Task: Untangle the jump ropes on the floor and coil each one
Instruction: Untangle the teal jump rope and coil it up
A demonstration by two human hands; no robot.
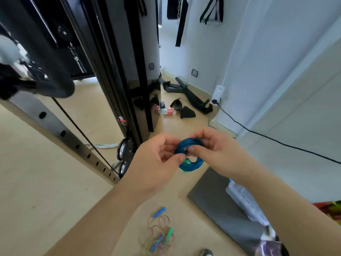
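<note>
A blue jump rope point(191, 164) is wound into a small tight coil, held up at chest height between both hands. My left hand point(156, 161) pinches the coil's left side with thumb and fingers. My right hand point(212, 150) grips the coil's top and right side; a green piece shows at the coil's middle. On the floor below lies a tangle of thin reddish and yellowish ropes point(158, 235) with a blue handle point(159, 212) and a green handle point(169, 234) among them.
A black gym machine point(114, 71) with a drilled steel rail point(73, 141) stands left. A dark mat point(221, 204) with a clear plastic box point(245, 202) lies right. A black cable point(276, 141) runs along the white wall. Bench parts and a can lie further back.
</note>
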